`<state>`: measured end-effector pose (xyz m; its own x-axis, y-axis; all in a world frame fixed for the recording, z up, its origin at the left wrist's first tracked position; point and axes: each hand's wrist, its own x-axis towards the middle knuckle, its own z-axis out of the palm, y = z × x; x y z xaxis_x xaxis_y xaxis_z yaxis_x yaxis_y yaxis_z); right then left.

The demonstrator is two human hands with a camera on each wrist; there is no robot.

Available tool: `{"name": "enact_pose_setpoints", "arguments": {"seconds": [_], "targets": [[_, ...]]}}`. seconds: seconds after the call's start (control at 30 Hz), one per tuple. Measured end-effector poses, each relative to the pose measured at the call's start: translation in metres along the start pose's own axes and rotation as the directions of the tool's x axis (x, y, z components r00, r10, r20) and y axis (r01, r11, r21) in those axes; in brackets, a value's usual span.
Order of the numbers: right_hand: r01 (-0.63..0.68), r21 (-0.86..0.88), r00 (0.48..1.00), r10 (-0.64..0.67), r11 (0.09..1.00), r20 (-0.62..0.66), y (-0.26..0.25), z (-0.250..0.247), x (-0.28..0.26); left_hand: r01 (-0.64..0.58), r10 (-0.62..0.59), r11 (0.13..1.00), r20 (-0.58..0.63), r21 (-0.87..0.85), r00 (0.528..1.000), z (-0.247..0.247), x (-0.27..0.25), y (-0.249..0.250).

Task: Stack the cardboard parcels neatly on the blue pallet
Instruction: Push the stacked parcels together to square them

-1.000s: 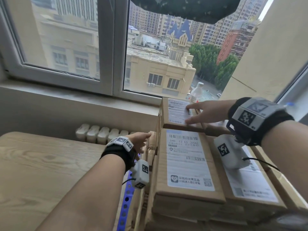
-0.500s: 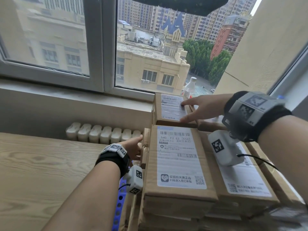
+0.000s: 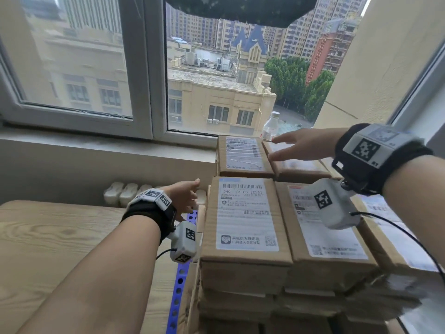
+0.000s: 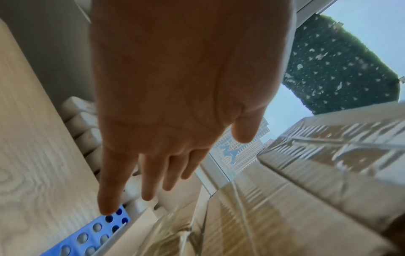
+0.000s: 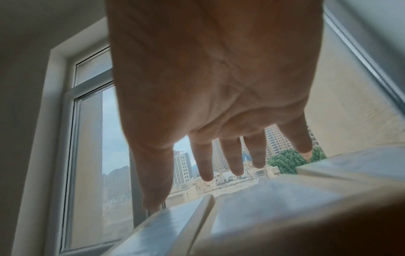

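Observation:
Several brown cardboard parcels with white labels are stacked in layers on the blue pallet (image 3: 179, 280), whose perforated edge shows at the stack's left (image 4: 87, 237). The near top parcel (image 3: 245, 220) lies in front of the far left parcel (image 3: 242, 156) and the far right parcel (image 3: 298, 165). My right hand (image 3: 298, 147) hovers flat, fingers straight, just above the far right parcel; whether it touches is unclear. My left hand (image 3: 184, 195) is open beside the stack's left side, holding nothing (image 4: 153, 155). The right wrist view shows spread fingers (image 5: 232, 155) over the parcel tops.
A wooden table (image 3: 48, 249) lies left of the pallet. White radiator tops (image 3: 125, 192) sit behind it under the window sill (image 3: 96, 145). A clear plastic bottle (image 3: 271, 126) stands on the sill behind the parcels. A wall (image 3: 361, 80) closes the right side.
My right hand has come off the far left parcel's label and moved right, over the far right parcel. The left hand stays beside the stack, shifted slightly.

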<state>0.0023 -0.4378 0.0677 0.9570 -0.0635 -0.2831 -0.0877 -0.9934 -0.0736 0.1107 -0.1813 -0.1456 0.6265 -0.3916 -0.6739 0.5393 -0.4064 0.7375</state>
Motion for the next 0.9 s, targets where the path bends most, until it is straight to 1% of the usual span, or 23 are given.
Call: {"name": "enact_pose_setpoints", "arguments": {"seconds": [0.13,0.3,0.43,0.57,0.7,0.73,0.8,0.83,0.9], "targets": [[-0.052,0.02,0.997,0.054,0.998,-0.057,0.035,-0.009,-0.029,-0.048,0.04,0.994,-0.079,-0.102,0.996,0.009,-0.03,0.009],[-0.11,0.056,0.989,0.115,0.992,-0.094,0.074,-0.006,-0.072,-0.094,0.085,0.992,-0.096,-0.089,0.992,0.021,-0.065,0.005],[-0.123,0.109,0.98,0.138,0.986,-0.145,0.107,0.0,-0.104,-0.155,0.128,0.978,-0.183,-0.141,0.975,0.025,-0.098,-0.001],[-0.148,0.135,0.973,0.169,0.98,-0.16,0.138,0.014,-0.132,-0.18,0.153,0.969,-0.161,-0.169,0.975,0.046,-0.138,-0.006],[-0.083,0.128,0.991,0.095,0.988,-0.091,0.149,0.037,-0.154,-0.245,0.218,0.946,-0.142,-0.214,0.965,0.079,-0.182,-0.017],[-0.051,0.137,0.994,0.063,0.989,-0.088,0.149,0.043,-0.157,-0.273,0.246,0.939,-0.148,-0.209,0.958,0.087,-0.192,-0.022],[-0.028,0.218,0.994,0.049,0.975,-0.094,0.148,0.055,-0.163,-0.311,0.286,0.94,-0.171,-0.143,0.943,0.101,-0.21,-0.033],[-0.014,0.253,0.994,0.04,0.967,-0.1,0.147,0.061,-0.165,-0.316,0.296,0.944,-0.176,-0.098,0.939,0.109,-0.218,-0.039],[-0.004,0.268,0.994,0.033,0.963,-0.102,0.149,0.071,-0.163,-0.318,0.315,0.948,-0.156,0.003,0.936,0.124,-0.226,-0.05]]}}
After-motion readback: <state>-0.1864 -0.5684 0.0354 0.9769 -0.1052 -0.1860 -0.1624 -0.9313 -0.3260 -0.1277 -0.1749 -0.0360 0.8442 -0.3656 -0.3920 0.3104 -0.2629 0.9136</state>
